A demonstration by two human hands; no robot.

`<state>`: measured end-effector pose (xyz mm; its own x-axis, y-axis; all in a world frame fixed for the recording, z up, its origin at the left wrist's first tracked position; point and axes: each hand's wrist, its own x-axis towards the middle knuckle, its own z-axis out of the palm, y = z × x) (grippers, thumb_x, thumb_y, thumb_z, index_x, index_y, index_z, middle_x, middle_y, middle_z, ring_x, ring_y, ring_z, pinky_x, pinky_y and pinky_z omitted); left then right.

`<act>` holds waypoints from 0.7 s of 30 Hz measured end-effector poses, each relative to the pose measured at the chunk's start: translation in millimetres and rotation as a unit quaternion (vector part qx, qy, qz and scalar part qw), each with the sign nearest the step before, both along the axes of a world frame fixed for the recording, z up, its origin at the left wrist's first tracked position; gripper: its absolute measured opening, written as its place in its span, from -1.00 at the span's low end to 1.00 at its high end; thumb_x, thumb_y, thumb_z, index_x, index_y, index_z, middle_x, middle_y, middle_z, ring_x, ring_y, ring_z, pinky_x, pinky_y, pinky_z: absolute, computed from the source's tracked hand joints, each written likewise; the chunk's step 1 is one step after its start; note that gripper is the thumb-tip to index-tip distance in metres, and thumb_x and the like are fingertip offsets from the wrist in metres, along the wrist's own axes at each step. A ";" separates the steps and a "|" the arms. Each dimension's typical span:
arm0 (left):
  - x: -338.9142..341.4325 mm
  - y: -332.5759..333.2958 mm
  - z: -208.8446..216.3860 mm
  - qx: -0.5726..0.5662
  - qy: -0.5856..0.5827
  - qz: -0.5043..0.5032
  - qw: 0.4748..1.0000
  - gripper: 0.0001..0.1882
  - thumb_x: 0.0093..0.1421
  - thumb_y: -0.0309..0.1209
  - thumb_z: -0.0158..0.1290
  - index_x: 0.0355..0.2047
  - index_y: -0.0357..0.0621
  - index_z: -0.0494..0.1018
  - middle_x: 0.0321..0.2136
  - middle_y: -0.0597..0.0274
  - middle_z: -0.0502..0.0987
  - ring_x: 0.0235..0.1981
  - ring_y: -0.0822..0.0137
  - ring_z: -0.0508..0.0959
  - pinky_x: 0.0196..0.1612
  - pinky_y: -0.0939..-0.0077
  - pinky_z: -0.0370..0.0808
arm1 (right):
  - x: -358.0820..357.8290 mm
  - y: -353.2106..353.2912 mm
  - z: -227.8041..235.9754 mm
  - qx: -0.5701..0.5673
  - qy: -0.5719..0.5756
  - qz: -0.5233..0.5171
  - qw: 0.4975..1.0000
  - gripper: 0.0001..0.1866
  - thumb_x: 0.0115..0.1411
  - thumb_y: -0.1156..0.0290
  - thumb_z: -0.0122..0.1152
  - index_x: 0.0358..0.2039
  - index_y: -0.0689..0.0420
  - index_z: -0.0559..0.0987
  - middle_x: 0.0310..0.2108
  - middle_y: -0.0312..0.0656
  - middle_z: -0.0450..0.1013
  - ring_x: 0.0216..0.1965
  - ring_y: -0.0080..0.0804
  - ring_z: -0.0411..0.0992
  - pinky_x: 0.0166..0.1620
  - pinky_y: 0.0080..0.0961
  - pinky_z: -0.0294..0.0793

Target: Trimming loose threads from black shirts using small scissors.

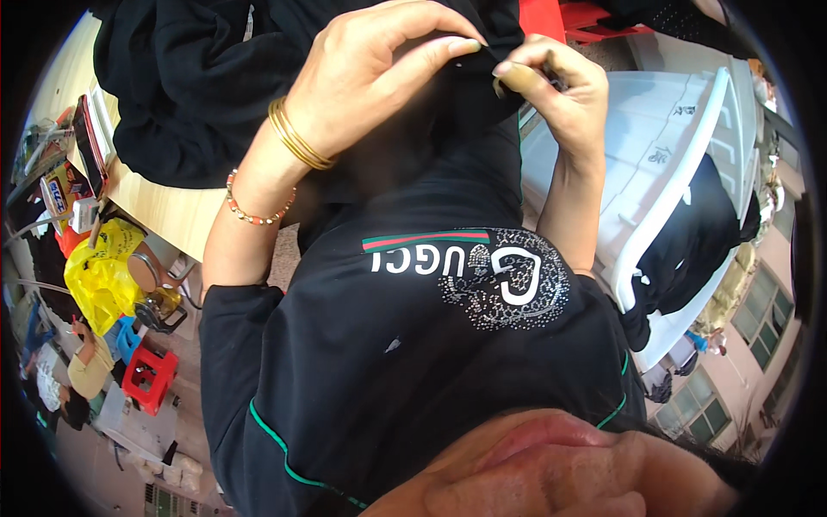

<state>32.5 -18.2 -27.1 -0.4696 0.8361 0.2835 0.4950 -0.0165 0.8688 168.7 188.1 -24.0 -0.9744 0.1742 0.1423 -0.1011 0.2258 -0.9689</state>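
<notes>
possibly, uneven tugging could snag the black cloth (194,90); our left hand (370,65) has thumb near forefinger, our right hand (566,90) curls; we can't tell what's pinched.

Bare left hand (366,73), thumb tip near forefinger tip; bare right hand (568,90) just beside, fingers curled toward a stained thumb.

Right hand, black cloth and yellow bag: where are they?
Right hand (568,93): head view, near the thumb's base.
Black cloth (211,82): head view, folds.
Yellow bag (102,280): head view, its middle.
</notes>
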 end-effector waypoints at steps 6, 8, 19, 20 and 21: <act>-20.0 -13.6 -19.9 -0.002 -0.146 0.008 0.989 -0.76 0.36 -0.60 0.05 0.00 -0.33 0.57 -0.11 0.27 0.65 -0.09 0.51 0.61 0.05 0.65 0.51 | 8.3 39.0 11.0 -0.021 0.132 -0.091 0.987 -0.91 0.22 0.55 0.38 -0.29 0.30 0.67 -0.39 -0.22 0.59 -0.36 -0.56 0.54 -0.24 -0.66 0.49; -26.3 -17.9 -28.9 -0.003 -0.197 0.014 0.980 -0.74 0.39 -0.54 0.06 0.04 -0.31 0.57 -0.09 0.29 0.64 -0.08 0.51 0.61 0.09 0.66 0.48 | 6.3 47.1 11.5 0.006 0.092 -0.172 0.981 -0.88 0.23 0.54 0.40 -0.24 0.32 0.69 -0.37 -0.24 0.62 -0.36 -0.60 0.54 -0.21 -0.71 0.50; -34.9 -26.0 -38.7 0.005 -0.378 0.011 0.926 -0.69 0.37 -0.44 0.12 0.09 -0.22 0.59 -0.08 0.22 0.69 0.00 0.41 0.64 0.18 0.59 0.45 | -22.9 -17.7 2.5 0.055 0.055 -0.127 0.989 -0.58 0.12 0.62 0.44 0.03 0.28 0.64 -0.29 -0.31 0.46 -0.30 -0.61 0.41 -0.24 -0.67 0.40; -35.1 -25.9 -38.8 0.003 -0.385 0.010 0.923 -0.69 0.37 -0.43 0.13 0.08 -0.22 0.59 -0.08 0.21 0.68 0.00 0.41 0.64 0.18 0.58 0.45 | -23.3 -21.5 6.3 0.049 0.081 -0.083 0.992 -0.57 0.11 0.64 0.44 0.03 0.28 0.63 -0.29 -0.29 0.46 -0.29 -0.61 0.41 -0.23 -0.67 0.40; -35.3 -25.7 -38.8 0.003 -0.386 0.009 0.922 -0.69 0.37 -0.43 0.13 0.08 -0.22 0.59 -0.08 0.21 0.68 0.00 0.41 0.64 0.18 0.58 0.45 | -20.1 -14.1 6.4 0.161 0.080 -0.059 0.982 -0.56 0.09 0.66 0.43 0.03 0.28 0.64 -0.30 -0.27 0.45 -0.32 -0.59 0.41 -0.25 -0.65 0.42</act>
<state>-2.8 -43.9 -65.9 -0.5474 0.8255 -0.1374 -0.2712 -0.0197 0.9623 148.6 174.0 -17.6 -0.9111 0.2051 0.3576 -0.2008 0.5368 -0.8194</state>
